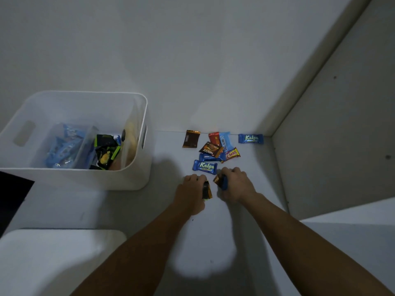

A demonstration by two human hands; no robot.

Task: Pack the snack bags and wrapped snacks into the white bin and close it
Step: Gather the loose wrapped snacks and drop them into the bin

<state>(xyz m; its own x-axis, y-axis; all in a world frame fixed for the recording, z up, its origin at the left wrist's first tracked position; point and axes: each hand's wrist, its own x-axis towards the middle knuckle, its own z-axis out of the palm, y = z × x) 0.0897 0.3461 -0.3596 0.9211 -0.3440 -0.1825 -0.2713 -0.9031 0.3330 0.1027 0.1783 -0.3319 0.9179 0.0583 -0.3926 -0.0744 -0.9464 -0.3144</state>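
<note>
An open white bin [136, 174] stands at the left with blue snack bags [64, 144] and a black-green bag [105, 150] inside. Several wrapped snacks lie on the white surface to its right: a blue Kalpa bar [204, 167], a second Kalpa bar [250, 138] by the wall, a brown Nextar pack [210, 149], a dark brown sachet [190, 139], and red [213, 137], blue and yellow wrappers. My left hand [190, 193] grips a black-and-gold wrapped snack [206, 190]. My right hand [235, 184] grips blue and orange wrapped snacks [221, 181].
The bin's white lid [55, 259] lies flat at the lower left. A wall runs behind the snacks and a side panel [331, 146] closes the right. A dark object [12, 189] shows at the left edge.
</note>
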